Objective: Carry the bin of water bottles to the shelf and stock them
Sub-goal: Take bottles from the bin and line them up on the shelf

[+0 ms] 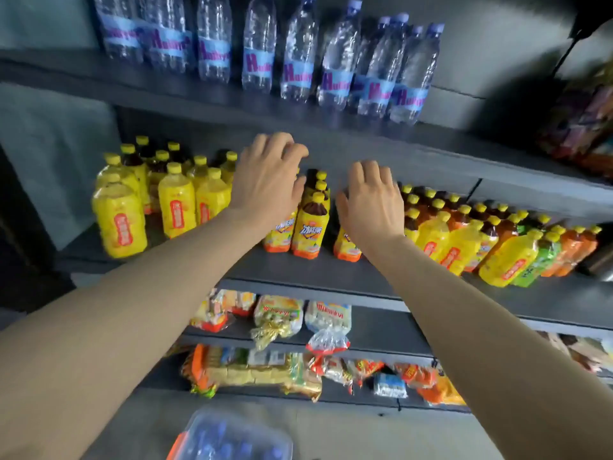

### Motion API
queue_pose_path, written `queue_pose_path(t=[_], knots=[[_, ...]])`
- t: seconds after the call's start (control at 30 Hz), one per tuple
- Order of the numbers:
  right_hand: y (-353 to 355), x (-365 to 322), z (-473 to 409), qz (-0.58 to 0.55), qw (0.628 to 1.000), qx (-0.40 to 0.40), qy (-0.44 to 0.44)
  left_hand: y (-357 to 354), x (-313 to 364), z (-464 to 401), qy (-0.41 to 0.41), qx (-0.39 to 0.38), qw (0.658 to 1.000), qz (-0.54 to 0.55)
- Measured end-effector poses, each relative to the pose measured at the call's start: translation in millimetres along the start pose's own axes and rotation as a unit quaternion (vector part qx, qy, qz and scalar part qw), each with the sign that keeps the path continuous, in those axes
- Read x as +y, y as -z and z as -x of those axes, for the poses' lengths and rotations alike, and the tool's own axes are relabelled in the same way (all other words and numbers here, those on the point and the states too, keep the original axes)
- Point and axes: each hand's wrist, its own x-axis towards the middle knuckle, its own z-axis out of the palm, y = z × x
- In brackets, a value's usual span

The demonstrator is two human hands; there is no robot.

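Several clear water bottles [335, 61] with blue labels and blue caps stand in a row on the dark top shelf [199, 94]. Down on the floor at the bottom of the view sits a clear plastic bin [232, 436] holding more blue-capped bottles. My left hand [268, 180] and my right hand [371, 200] are both stretched out in front of the middle shelf, palms down, fingers loosely curled, holding nothing. They hover below the top shelf, in front of the tea bottles.
The middle shelf [331, 273] carries several yellow-capped tea bottles [311, 220] and yellow juice bottles [119, 217]. Bagged snacks [278, 320] and packaged bread [252, 370] fill the two lower shelves. Colourful packets [583, 121] hang at the far right.
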Motion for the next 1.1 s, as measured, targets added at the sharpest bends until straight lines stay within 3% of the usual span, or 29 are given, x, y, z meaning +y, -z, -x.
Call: queue_pose_path(t=[0.27,0.43,0.6,0.77,0.93,1.1], knots=[[-99.2,-78.0,166.9,-0.093,0.973,-0.210,0.032,-66.2,-44.2,208.8,0.111,-0.178,0.978,0.018],[-170.4,-106.5,283.0,-0.155,0.932,-0.325,0.036,-117.1,-48.4,339.5,0.162,-0.269,0.949,0.004],[-239.6,-125.1,398.0,-0.201,0.884,-0.423,-0.003,-176.4,-29.8,479.3,0.233,-0.373,0.898,0.030],[-307.9,-123.0,506.2,-0.182,0.829,-0.527,-0.035,-235.3,4.9,602.7,0.250,-0.426,0.869,0.036],[-385.2,-113.8,595.7,-0.133,0.798,-0.587,-0.035,-304.1,26.9,707.0,0.269,-0.490,0.828,0.042],[-464.7,-110.1,662.3,-0.109,0.786,-0.606,-0.055,-365.8,32.7,789.9,0.264,-0.523,0.809,0.039]])
